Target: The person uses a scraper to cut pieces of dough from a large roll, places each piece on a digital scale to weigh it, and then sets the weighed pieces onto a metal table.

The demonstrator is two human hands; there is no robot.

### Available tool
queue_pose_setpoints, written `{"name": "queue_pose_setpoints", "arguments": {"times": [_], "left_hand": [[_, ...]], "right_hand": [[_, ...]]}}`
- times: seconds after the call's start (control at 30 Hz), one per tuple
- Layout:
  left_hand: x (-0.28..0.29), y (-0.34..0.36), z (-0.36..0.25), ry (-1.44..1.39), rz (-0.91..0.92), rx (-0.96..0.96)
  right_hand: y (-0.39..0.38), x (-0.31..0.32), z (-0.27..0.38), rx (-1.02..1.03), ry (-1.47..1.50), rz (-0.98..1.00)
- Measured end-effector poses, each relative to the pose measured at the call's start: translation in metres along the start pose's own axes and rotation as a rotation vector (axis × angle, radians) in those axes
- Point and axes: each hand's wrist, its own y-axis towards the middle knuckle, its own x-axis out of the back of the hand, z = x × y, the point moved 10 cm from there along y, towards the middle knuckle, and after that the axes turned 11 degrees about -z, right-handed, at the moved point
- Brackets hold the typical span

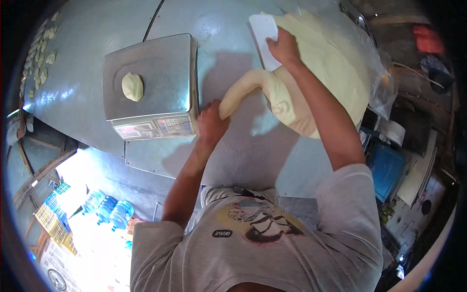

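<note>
A large mass of pale dough [331, 68] covers the right of the metal table, with a long rope of it [245, 86] arching out leftward. My left hand [212, 122] grips the end of that rope, just right of a steel digital scale [170, 58]. One small dough lump [132, 86] lies on the scale's plate. My right hand [284, 47] is closed on a white flat scraper [258, 29] at the upper left part of the big dough.
Small dough pieces [43, 63] lie along the table's [78, 97] far left. Crumpled clear plastic [379, 97] is at the dough's right edge. Below are blue water jugs [107, 209] and yellow crates [53, 219] at left, a blue box [386, 168] at right.
</note>
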Motion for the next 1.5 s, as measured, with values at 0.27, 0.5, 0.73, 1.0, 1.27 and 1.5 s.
{"name": "queue_pose_setpoints", "arguments": {"times": [0.27, 0.5, 0.73, 1.0, 1.27, 1.5], "left_hand": [[0.004, 0.004, -0.053, 0.232, -0.232, -0.239], [0.005, 0.019, -0.039, -0.244, -0.089, -0.110], [0.046, -0.088, -0.089, -0.419, 0.218, -0.136], [0.040, -0.140, 0.034, 0.180, 0.005, -0.140], [0.027, -0.128, 0.048, 0.082, -0.191, -0.130], [0.039, -0.145, 0.016, -0.108, 0.022, -0.056]], "right_hand": [[-0.137, 0.034, -0.007, 0.055, -0.208, 0.126], [-0.069, -0.003, 0.000, 0.132, -0.050, 0.062], [-0.101, -0.009, -0.017, 0.156, 0.074, 0.168], [-0.165, 0.109, 0.001, 0.260, -0.127, 0.174], [-0.169, -0.003, -0.019, 0.414, -0.176, 0.212], [-0.173, -0.006, -0.011, 0.490, -0.075, 0.191]]}}
